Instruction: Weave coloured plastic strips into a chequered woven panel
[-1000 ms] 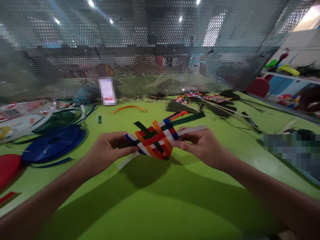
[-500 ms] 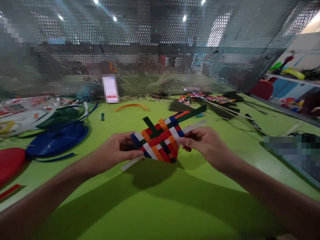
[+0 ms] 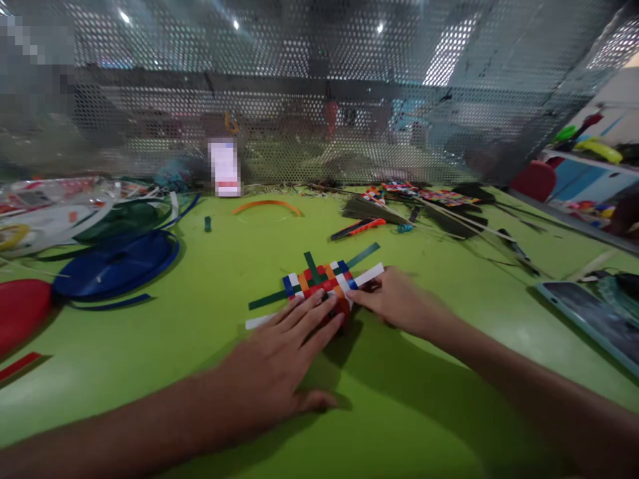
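A woven piece of red, white, blue, orange and green strips (image 3: pixel 327 274) lies on the green table (image 3: pixel 210 266), with loose green and white strip ends sticking out of it. My left hand (image 3: pixel 284 352) rests flat over its near left part, fingers stretched and thumb apart, hiding that part of the weave. At the right corner my right hand (image 3: pixel 399 299) pinches the weave's edge between thumb and fingers, beside the white strip end (image 3: pixel 370 275). Some fingers of the right hand are hidden beneath.
Rolls of blue strip (image 3: pixel 114 266), red strip (image 3: pixel 22 313) and green strip (image 3: pixel 122 223) lie at left. Behind the weave are an orange-and-black cutter (image 3: pixel 358 229) and an orange strip (image 3: pixel 267 203). A phone (image 3: pixel 594 326) lies at right; a perforated screen (image 3: pixel 299 100) stands at the back.
The woven piece has come down from the air onto the table. My left hand has let go of its left corner and now lies spread on top. My right hand still pinches the right side.
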Demonstrator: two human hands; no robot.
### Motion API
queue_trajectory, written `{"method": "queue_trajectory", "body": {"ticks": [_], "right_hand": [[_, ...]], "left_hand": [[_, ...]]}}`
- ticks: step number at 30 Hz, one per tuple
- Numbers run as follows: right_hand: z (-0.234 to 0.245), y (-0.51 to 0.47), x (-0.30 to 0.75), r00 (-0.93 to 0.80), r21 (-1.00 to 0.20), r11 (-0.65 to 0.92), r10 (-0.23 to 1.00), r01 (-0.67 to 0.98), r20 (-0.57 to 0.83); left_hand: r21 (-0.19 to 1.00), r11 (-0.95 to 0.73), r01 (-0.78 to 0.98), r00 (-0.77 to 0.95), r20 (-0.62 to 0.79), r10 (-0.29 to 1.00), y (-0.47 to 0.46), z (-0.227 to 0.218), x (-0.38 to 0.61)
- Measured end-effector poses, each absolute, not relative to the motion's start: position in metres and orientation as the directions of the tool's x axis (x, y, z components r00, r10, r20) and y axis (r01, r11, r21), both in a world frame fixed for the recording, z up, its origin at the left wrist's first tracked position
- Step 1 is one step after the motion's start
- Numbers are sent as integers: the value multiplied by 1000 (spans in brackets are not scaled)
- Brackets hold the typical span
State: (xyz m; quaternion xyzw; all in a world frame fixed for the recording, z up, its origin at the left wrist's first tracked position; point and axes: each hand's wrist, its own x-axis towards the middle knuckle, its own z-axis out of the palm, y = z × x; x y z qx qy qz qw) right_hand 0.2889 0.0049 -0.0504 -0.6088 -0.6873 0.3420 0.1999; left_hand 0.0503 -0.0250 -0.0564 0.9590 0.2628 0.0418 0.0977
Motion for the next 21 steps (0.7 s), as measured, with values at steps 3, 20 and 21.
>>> {"method": "queue_trajectory", "body": {"ticks": [3, 20, 21], "right_hand": [[-48, 3, 288, -154, -499, 95, 985, 861, -78], [-39, -7, 324, -594, -194, 647, 758, 737, 271], [-38, -7, 325, -631, -203, 686, 725, 699, 276]], "left_hand": [[262, -815, 517, 852, -65, 520, -25, -59, 53], [316, -838, 445, 890, -59, 451, -10, -46, 43], [310, -845, 435, 896, -50, 442, -7, -46, 42]]}}
